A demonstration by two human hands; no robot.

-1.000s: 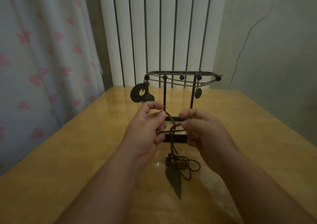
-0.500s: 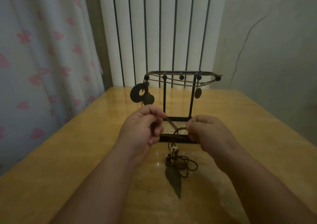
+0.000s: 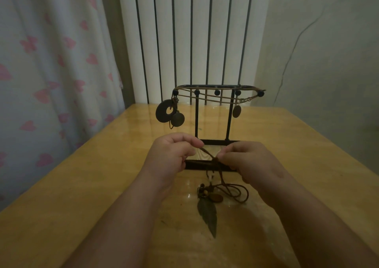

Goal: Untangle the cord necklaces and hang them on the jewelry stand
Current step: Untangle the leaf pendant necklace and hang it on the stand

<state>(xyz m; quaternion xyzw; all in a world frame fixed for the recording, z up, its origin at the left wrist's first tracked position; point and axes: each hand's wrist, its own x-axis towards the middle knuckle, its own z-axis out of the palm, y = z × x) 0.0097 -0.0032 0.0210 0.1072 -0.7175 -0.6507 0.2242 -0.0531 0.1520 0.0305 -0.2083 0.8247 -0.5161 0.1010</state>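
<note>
The left hand (image 3: 174, 155) and right hand (image 3: 252, 163) each pinched the brown cord (image 3: 209, 155), close together above the wooden table (image 3: 102, 185). Its loose loops and leaf pendant (image 3: 208, 214) lay on the tabletop. Behind stood the black jewelry stand (image 3: 196, 120), a ring pendant (image 3: 164, 111) hanging at its left end.

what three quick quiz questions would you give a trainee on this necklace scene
1. Count: how many pendants hang on the stand?
2. Pick one: the left hand and right hand both pinch: A the stand, B the cord, C nothing.
3. True or false: the leaf pendant lies on the table.

Key: 1 three; 2 B; 3 true.
</note>
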